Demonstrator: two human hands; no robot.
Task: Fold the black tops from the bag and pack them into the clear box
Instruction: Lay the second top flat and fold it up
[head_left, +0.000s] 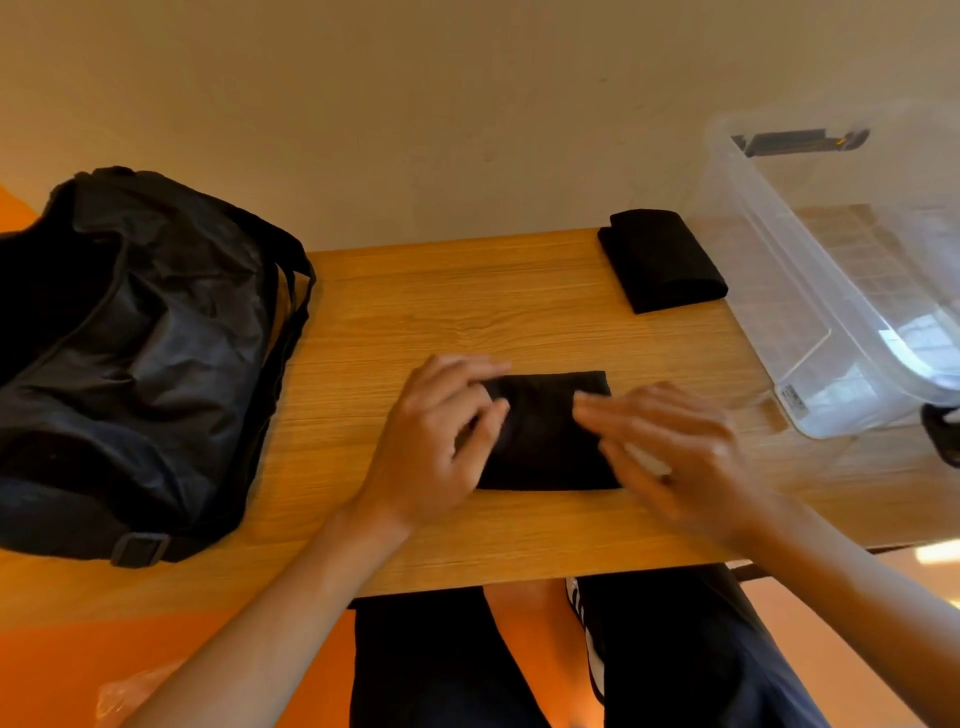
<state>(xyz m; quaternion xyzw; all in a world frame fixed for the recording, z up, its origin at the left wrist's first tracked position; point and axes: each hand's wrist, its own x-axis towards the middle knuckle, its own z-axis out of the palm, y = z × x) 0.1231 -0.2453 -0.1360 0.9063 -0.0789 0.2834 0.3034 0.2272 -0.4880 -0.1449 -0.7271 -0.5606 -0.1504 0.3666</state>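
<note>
Folded black top (545, 436) lies near the table's (415, 312) front edge, about midway along. Left hand (441, 441) curls over its left end, fingers and thumb pinching the cloth. Right hand (670, 457), blurred, lies flat on the right end, fingers straight. Second folded top (660, 260) sits at the back edge, just beside the clear box (769, 270) at the right end. Black bag (130, 364) slumps at the left end.

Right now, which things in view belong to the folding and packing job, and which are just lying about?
Job: black bag, top being folded, finished folded top, clear box.
Lying about: crumpled clear plastic on the floor; the wooden table is only the work surface.
</note>
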